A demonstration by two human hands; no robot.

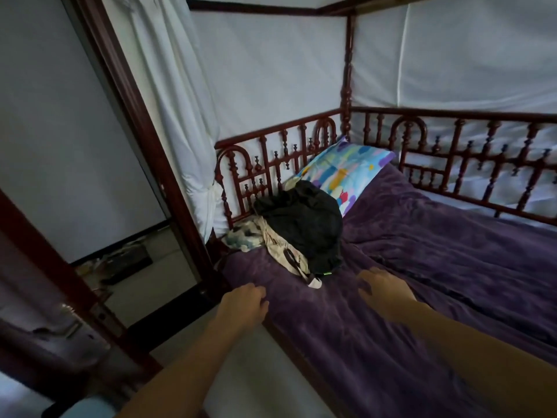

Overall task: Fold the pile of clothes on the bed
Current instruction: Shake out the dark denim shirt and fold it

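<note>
One carved wooden bed (470, 152) fills the view, covered by a purple blanket (437, 267), with a multicolour pillow (346, 167) at the head corner. The pile (289, 233) sits at that corner against the railing (265, 164), unfolded: a crumpled black garment (304, 221) on top, a cream garment (278, 244) trailing from under it toward the near edge, and a blue-and-white patterned cloth (241, 236) to its left. Step looks like the very start, the approach before a first pick. The left hand (245, 306) is over the bed's near edge, fingers loosely curled, holding nothing. The right hand (384, 292) is just above the blanket, blurred, fingers relaxed, holding nothing; both are near the pile, not touching it. Next move likely calls for taking one garment and spreading it flat on the bare blanket. No readable writing; a small green mark (327, 272) on the black hem is too small to read.
</note>
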